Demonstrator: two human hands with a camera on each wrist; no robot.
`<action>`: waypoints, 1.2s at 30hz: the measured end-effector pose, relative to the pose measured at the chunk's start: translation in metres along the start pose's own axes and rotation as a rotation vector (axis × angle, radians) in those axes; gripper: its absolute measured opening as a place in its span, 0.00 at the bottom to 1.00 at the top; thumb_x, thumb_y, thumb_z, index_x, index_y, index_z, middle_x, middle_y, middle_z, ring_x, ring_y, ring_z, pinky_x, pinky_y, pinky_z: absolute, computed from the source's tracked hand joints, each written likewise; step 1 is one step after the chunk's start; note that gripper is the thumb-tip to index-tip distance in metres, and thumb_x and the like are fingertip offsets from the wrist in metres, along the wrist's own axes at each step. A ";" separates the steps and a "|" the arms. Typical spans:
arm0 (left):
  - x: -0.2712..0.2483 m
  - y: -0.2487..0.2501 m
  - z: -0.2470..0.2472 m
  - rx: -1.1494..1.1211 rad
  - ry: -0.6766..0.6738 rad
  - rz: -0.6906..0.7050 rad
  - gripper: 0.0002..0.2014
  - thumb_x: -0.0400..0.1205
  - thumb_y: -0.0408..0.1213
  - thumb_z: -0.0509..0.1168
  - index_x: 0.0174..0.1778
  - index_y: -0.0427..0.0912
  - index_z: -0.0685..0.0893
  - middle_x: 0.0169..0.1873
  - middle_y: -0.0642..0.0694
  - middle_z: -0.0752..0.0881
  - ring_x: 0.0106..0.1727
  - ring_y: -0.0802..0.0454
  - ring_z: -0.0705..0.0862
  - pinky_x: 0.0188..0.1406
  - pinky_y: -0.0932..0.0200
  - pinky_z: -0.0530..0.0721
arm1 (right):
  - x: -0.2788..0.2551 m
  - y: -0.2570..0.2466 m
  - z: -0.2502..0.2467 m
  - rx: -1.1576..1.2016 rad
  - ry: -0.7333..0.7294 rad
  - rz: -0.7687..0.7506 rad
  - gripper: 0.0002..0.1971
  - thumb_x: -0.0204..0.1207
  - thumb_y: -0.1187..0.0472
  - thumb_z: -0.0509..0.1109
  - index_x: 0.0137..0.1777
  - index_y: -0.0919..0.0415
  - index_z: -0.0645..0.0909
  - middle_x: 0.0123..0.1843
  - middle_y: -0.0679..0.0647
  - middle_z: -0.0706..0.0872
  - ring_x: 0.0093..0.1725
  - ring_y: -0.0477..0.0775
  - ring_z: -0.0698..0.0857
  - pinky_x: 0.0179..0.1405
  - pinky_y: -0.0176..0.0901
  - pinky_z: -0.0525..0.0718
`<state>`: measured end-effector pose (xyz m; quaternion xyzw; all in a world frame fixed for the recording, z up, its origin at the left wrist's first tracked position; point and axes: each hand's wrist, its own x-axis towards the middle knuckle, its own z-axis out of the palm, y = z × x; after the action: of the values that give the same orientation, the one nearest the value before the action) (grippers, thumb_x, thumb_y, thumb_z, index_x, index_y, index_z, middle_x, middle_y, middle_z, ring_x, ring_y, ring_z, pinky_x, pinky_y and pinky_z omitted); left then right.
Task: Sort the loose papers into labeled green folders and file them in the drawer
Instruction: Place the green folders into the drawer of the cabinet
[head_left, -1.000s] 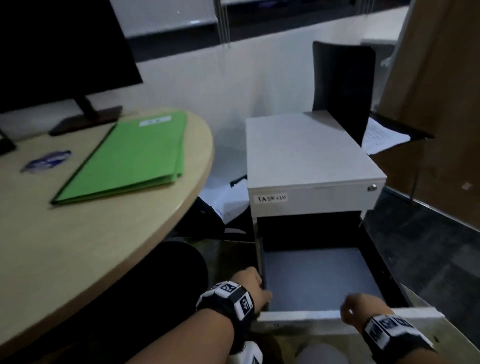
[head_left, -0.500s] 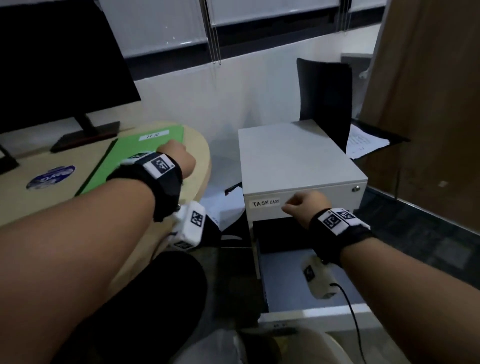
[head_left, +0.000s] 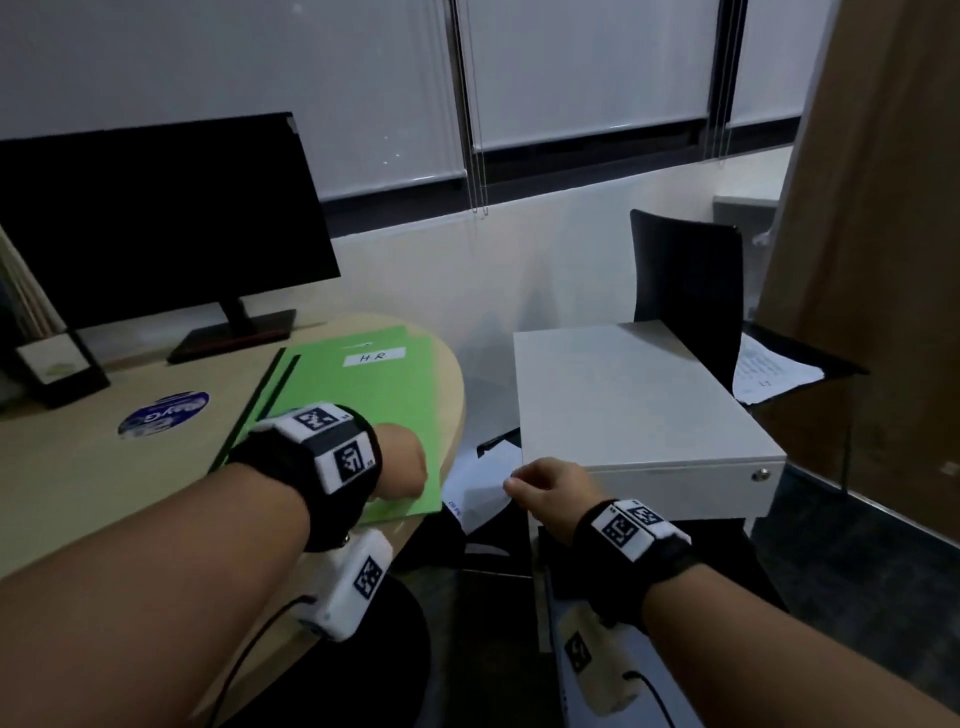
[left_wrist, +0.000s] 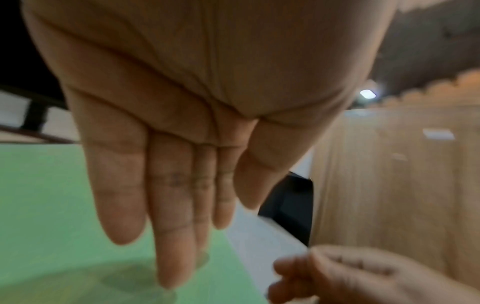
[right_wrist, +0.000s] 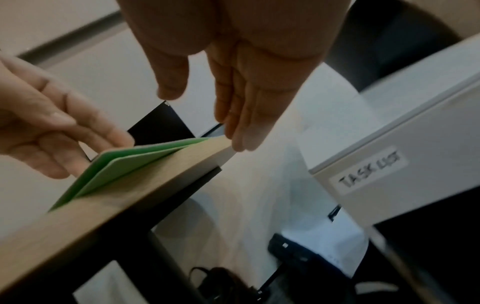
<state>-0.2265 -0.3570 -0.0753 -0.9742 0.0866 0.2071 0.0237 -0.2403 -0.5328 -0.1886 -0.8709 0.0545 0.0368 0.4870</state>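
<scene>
Green folders (head_left: 363, 405) lie stacked on the desk (head_left: 104, 499), near its right edge. The left hand (head_left: 400, 467) hangs over them, fingers straight, perhaps touching. The right hand (head_left: 550, 493) reaches between desk and cabinet (head_left: 634, 405), fingers straight and together.

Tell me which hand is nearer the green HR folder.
Left. The left hand is over the green HR folder, fingers straight at its near edge; the right hand hangs just beyond its corner, off the desk.
</scene>
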 end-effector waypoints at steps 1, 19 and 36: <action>-0.003 -0.010 -0.005 -0.174 -0.032 -0.005 0.13 0.84 0.31 0.61 0.63 0.39 0.83 0.60 0.41 0.85 0.61 0.45 0.85 0.47 0.62 0.83 | 0.000 -0.004 0.008 0.080 -0.044 0.017 0.20 0.76 0.45 0.69 0.60 0.57 0.81 0.52 0.50 0.87 0.53 0.51 0.86 0.60 0.52 0.84; -0.028 -0.082 -0.001 0.071 -0.055 -0.258 0.36 0.74 0.50 0.74 0.77 0.45 0.70 0.71 0.46 0.76 0.64 0.49 0.80 0.58 0.60 0.78 | -0.002 -0.067 0.046 0.598 -0.217 0.255 0.15 0.75 0.61 0.73 0.57 0.70 0.79 0.42 0.58 0.86 0.28 0.49 0.80 0.24 0.28 0.78; -0.011 0.048 0.032 0.139 0.334 0.278 0.18 0.82 0.39 0.60 0.69 0.46 0.78 0.68 0.44 0.77 0.67 0.44 0.79 0.64 0.51 0.79 | -0.037 0.027 -0.069 0.624 0.191 0.151 0.11 0.76 0.78 0.65 0.57 0.72 0.74 0.29 0.55 0.86 0.22 0.49 0.84 0.22 0.37 0.82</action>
<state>-0.2576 -0.3995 -0.1006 -0.9697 0.2367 0.0379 0.0474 -0.2799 -0.6035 -0.1715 -0.6727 0.1729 -0.0276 0.7189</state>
